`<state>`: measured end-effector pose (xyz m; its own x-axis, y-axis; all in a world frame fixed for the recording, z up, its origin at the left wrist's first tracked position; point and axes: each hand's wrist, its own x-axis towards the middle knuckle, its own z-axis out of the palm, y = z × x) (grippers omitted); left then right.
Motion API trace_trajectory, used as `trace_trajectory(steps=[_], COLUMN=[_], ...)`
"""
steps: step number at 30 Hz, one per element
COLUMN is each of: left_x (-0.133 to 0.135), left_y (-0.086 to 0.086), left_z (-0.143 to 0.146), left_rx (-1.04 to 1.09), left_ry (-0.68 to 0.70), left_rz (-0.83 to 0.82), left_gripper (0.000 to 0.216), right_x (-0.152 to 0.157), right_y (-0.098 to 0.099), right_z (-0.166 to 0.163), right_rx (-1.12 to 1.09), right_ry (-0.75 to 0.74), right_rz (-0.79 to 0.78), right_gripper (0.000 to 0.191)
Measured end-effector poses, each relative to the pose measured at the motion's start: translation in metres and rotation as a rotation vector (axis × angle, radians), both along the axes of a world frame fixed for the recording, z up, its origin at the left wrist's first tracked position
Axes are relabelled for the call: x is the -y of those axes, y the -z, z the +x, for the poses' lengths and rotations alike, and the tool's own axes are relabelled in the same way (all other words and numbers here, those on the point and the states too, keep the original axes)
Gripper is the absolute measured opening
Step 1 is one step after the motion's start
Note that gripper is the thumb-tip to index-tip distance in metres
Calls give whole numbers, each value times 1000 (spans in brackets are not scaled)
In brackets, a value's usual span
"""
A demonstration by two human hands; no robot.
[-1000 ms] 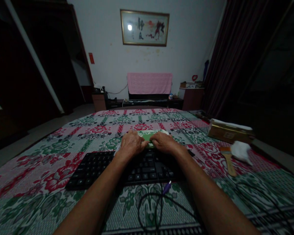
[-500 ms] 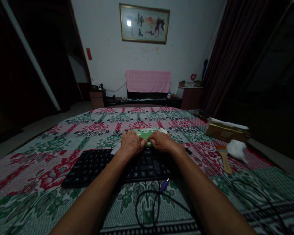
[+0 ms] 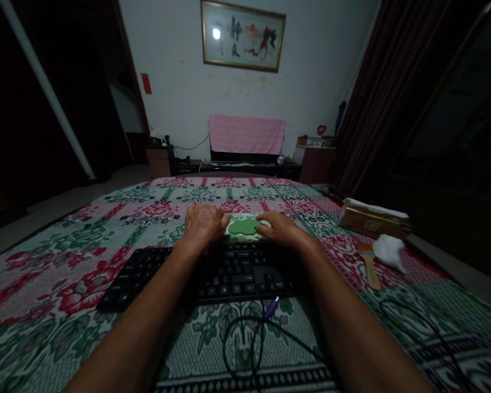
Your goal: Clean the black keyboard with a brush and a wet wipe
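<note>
Beyond the black keyboard (image 3: 239, 273) lies a pack of baby wipes (image 3: 245, 228) with a green lid, which looks closed. My right hand (image 3: 280, 228) grips the pack's right end, its thumb on the top near the lid. At the left end, my left hand (image 3: 204, 225) is closed around the pack's side, with its fingertips mostly hidden. Both forearms pass over the keyboard and cover parts of its keys. A black cable (image 3: 225, 344) with a purple plug (image 3: 272, 307) is looped in front of the keyboard.
On the right, a flat wooden-handled brush (image 3: 370, 267) lies beside a crumpled white tissue (image 3: 389, 251). Behind them is a gold tissue pack (image 3: 370, 220). A flowered cloth (image 3: 82, 295) covers the surface. More black cable (image 3: 417, 322) lies at the right front.
My hands have moved apart, from the middle of the pack to its two ends, uncovering the green lid. The white piece beside my left hand no longer shows.
</note>
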<state>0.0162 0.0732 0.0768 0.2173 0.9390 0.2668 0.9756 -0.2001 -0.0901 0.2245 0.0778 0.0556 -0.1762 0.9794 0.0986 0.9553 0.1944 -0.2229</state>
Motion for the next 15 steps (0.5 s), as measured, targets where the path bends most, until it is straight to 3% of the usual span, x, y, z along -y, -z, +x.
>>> trace_trajectory(steps=[3,8,11,15], left_x=[-3,-8,-9,-9], left_y=[-10,7,16,20], left_z=[-15,-22,-16,-7], left_rx=[21,4,-5,1], left_ry=[-80,-58,-29,-29], left_rz=[-122,-324,-338,-289], left_gripper=[47,42,42,38], right_x=[-1,6,4,-3], right_y=[-4,-2,2,10], right_z=[27,51,50,45], right_rx=[-88,-180,-248,-329], right_ry=[81,157,141,155], right_rz=[-47,-238,-245,-131], right_gripper=[51,70,60,36])
